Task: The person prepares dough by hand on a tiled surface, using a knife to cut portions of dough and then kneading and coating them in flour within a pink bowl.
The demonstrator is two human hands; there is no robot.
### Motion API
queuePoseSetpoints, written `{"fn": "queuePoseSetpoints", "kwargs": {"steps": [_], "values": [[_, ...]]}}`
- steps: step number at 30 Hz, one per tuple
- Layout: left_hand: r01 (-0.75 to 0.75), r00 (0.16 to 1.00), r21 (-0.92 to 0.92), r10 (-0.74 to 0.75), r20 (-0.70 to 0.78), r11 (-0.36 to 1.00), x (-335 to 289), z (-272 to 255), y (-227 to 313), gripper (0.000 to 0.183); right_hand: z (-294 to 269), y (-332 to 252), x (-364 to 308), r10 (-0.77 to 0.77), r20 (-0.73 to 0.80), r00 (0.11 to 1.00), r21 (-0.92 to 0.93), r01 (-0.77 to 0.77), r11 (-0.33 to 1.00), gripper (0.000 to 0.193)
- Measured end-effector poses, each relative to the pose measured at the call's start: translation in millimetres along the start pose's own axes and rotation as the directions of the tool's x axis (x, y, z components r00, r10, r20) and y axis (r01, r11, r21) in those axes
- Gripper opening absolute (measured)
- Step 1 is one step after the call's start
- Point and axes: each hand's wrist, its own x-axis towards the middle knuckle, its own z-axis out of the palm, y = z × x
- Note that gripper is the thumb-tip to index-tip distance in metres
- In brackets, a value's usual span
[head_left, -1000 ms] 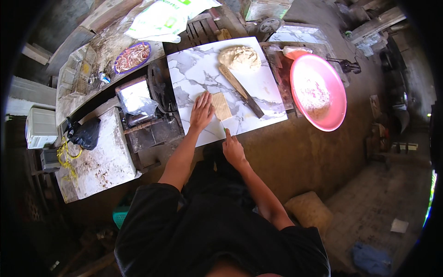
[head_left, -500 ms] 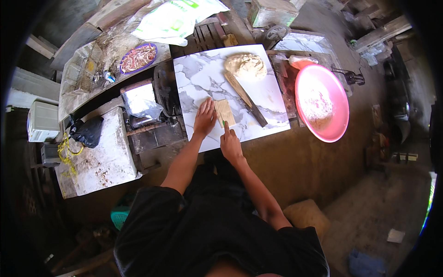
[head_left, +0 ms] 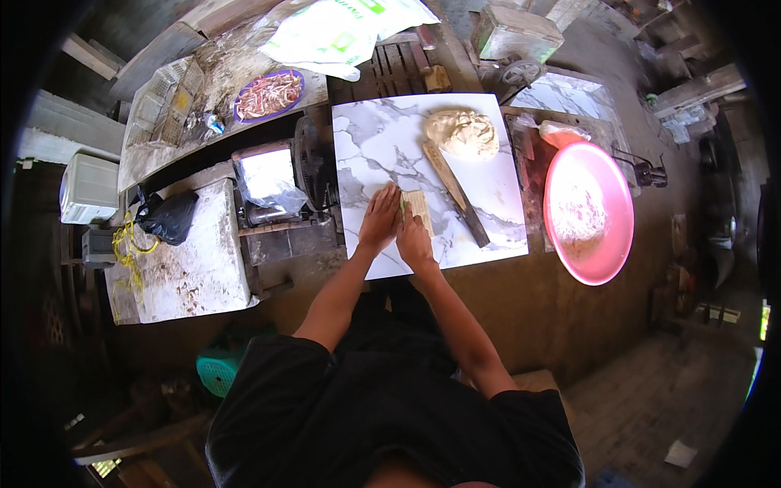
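Note:
My left hand [head_left: 380,216] lies flat on a white marble-patterned board [head_left: 370,122], its fingers stretched forward along the left side of a pale yellow rectangular slab [head_left: 418,205] marked with fine lines. Closed around a small green tool [head_left: 403,206], my right hand [head_left: 414,241] covers the slab's near left part. Only a bit of green shows, so the tool's kind is unclear. To the right of the slab, a dark-ended wooden stick [head_left: 454,192] lies slanted. Beyond it sits a lump of pale dough [head_left: 462,134].
Right of the board stands a pink basin [head_left: 622,244] holding white powder. A machine with a metal roller [head_left: 268,180] and wheel is on the left. Farther left are a black plastic bag [head_left: 169,217], a purple-rimmed plate [head_left: 269,95] of reddish-white strips and a plastic crate [head_left: 165,102].
My right hand has moved from the slab's near edge onto its left side, close against my left hand. The whole view has shifted, with the table now farther right and slightly lower.

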Motion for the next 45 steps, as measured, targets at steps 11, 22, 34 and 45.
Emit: {"fn": "queuePoseSetpoints", "kwargs": {"steps": [11,22,34,45], "values": [[0.002,1.000,-0.006,-0.002,-0.001,1.000,3,8,15,0.048,-9,17,-16,0.000,0.000,1.000,-0.006,0.000,1.000,0.048],[-0.024,0.993,-0.020,0.021,-0.115,1.000,16,17,7,0.044,-9,20,-33,0.015,-0.060,0.998,-0.011,-0.015,1.000,0.044],[-0.059,0.984,-0.141,0.034,-0.175,0.988,29,19,-1,0.042,-13,18,-50,0.048,-0.063,0.997,-0.045,-0.051,0.998,0.046],[-0.071,0.980,-0.094,0.052,-0.192,0.993,39,19,-3,0.042,-20,31,-61,0.101,-0.042,0.994,-0.107,-0.105,0.989,0.045]]}}
